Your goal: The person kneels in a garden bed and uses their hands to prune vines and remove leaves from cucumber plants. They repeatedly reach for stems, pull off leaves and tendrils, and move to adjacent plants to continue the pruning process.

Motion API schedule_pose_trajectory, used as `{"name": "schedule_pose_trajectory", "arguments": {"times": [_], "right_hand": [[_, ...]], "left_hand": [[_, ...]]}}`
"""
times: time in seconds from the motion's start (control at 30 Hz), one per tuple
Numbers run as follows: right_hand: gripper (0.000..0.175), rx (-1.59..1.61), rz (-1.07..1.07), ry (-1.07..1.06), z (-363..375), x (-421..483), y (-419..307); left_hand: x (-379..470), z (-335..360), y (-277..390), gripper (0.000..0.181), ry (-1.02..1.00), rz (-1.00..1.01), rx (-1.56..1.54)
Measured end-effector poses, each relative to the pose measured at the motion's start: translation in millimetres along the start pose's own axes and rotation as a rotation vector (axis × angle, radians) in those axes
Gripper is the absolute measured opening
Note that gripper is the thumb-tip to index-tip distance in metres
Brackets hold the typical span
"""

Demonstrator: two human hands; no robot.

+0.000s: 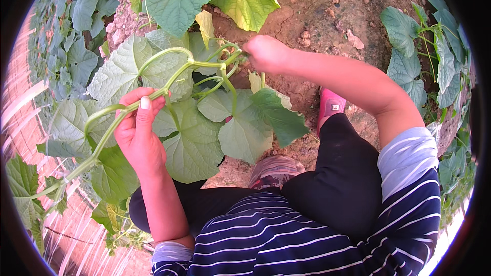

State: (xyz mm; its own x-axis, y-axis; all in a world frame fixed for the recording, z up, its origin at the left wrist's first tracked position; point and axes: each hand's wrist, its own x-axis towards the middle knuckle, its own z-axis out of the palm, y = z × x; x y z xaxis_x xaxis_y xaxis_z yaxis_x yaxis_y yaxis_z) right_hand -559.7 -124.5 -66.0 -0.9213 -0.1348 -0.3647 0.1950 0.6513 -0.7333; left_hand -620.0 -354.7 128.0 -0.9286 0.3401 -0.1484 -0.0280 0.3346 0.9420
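A long green vine stem (176, 74), which looks like cucumber, runs diagonally from the lower left up to the middle. My left hand (138, 122) pinches this stem between thumb and fingers, the thumb lying on top. Where the stem meets several leaf stalks and tendrils, my right hand (266, 53) is closed on the vine, its fingertips mostly hidden. A leaf stalk (263, 79) shows just below that hand. Broad leaves hang from the vine between my hands, including a pale-backed leaf (245, 128) and a darker leaf (282, 117).
Dry brown soil (318, 15) lies ahead and to the right. A yellowing leaf (249, 5) stands just beyond my hands. More plants (406, 53) grow at right, and a leafy row (82, 53) at left. Pale strings (82, 245) stretch across the lower left. My pink shoe (330, 107) rests on the soil.
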Motion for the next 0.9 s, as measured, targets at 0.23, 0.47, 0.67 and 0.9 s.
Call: {"name": "schedule_pose_trajectory", "arguments": {"times": [0.23, 0.47, 0.67, 0.9], "right_hand": [[0.021, 0.326, 0.072, -0.196, -4.7, 19.8, 25.7], [0.017, 0.546, 0.034, -0.213, 9.2, 28.2, 57.3], [0.011, 0.693, 0.291, -0.267, 11.8, 23.0, 62.3], [0.021, 0.133, -0.156, -0.088, -109.9, 33.4, -18.3]], "left_hand": [[-0.7, -7.7, -5.9, 0.019, -0.052, -0.005, 0.035], [0.2, -5.4, -4.7, 0.018, -0.07, 0.002, 0.02], [2.0, -6.0, -6.3, 0.019, -0.063, -0.003, 0.016], [-1.5, -5.3, -6.8, 0.019, -0.058, -0.01, 0.031]]}}
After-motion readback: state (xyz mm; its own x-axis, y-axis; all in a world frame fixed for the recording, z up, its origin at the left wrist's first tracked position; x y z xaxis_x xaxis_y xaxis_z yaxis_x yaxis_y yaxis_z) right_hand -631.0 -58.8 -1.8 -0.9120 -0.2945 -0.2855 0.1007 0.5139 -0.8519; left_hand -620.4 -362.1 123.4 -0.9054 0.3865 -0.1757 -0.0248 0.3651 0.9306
